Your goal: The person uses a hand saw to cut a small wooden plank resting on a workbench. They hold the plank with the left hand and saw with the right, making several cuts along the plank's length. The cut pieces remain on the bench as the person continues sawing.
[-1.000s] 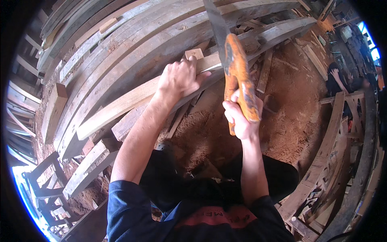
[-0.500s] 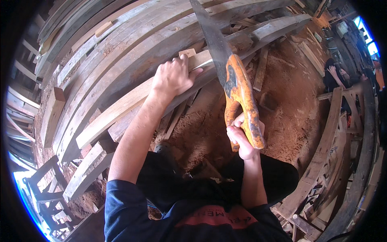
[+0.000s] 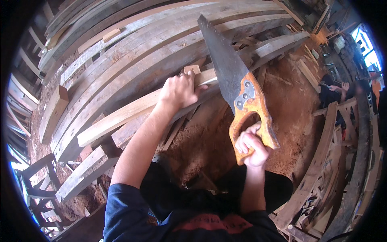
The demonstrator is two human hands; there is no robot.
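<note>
My right hand [image 3: 253, 146] is wrapped round the worn orange handle of a handsaw [image 3: 229, 62]. Its grey blade slants up and away to the left, with the flat side and the squared tip in view. Partway along, the blade passes beside or over the far end of a pale squared timber [image 3: 121, 115]; whether it touches the wood I cannot tell. My left hand [image 3: 177, 90] grips that timber from above, fingers curled over it, just left of the blade. Next to those fingers sits a small wooden block [image 3: 192, 69].
Long curved beams [image 3: 133, 72] lie side by side across the far left. Short cut timbers [image 3: 86, 171] rest at the near left. Reddish sawdust [image 3: 282, 121] covers the ground. More curved timbers [image 3: 318, 161] stand on the right, and another person [image 3: 338, 90] sits beyond them.
The saw has turned so that more of its flat side faces me, and it has drawn slightly back toward me and rightward. My left hand stays on the timber.
</note>
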